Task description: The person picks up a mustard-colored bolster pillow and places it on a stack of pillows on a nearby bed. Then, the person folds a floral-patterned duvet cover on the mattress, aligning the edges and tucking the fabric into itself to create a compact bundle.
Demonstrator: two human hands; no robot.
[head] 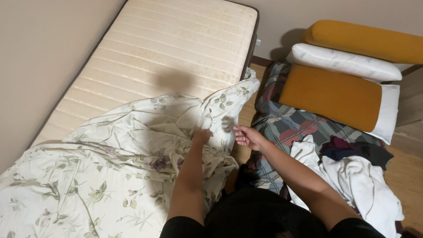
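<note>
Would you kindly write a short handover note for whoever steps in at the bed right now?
Left hand: closed on a fold of the floral sheet.
Right hand: open, at the sheet's raised corner, holding nothing.
Things: the sheet lies bunched over the near half of the bare mattress; pillows and heaped laundry lie on the plaid blanket on the floor to the right.
Done: sheet is on the bed.
Left: the far half of the mattress is uncovered and the sheet is crumpled, not spread.
</note>
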